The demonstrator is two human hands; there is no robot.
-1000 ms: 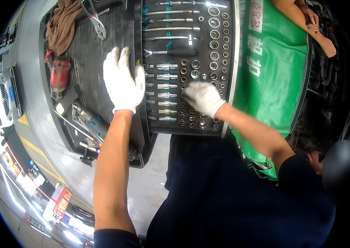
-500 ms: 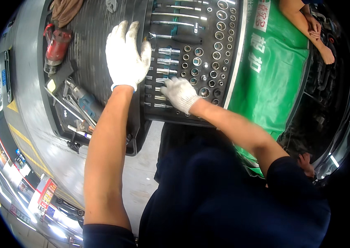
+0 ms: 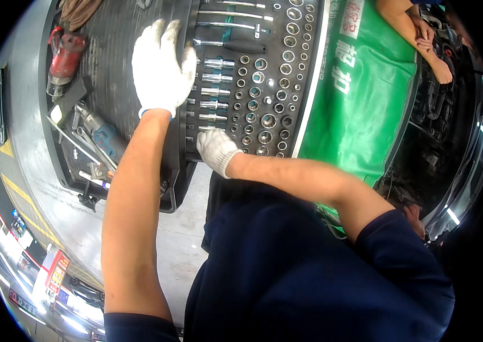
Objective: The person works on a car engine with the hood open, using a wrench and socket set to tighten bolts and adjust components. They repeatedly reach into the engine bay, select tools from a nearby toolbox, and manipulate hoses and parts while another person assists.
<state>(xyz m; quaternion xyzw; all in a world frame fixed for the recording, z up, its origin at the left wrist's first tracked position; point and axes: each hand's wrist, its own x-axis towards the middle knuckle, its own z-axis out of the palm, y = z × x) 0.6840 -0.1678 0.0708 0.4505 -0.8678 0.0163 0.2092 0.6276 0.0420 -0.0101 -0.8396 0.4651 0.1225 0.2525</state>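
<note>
My left hand (image 3: 164,68), in a white knit glove, lies flat with fingers stretched on the black ribbed cart top (image 3: 107,68), beside the drawer's edge. My right hand (image 3: 217,149), also gloved, is curled over the near end of a column of long chrome sockets (image 3: 215,92). Its fingertips are hidden, so I cannot make out whether a socket is in them. Those sockets lie in a black foam tool drawer (image 3: 278,34). Round sockets (image 3: 268,120) stand in several columns to their right. Beyond lie a ratchet with a black handle (image 3: 244,45) and extension bars (image 3: 235,25).
Red (image 3: 67,60) and blue-grey (image 3: 104,134) power tools lie at the cart's left side, near loose wrenches and a brown cloth (image 3: 80,12). A green cover (image 3: 361,97) drapes the car at right. Another person's arms (image 3: 418,37) rest over the engine bay.
My right hand has moved nearer to me along the long sockets, and its fingers have curled in. My left hand stays flat on the cart top. The whole view has shifted slightly.
</note>
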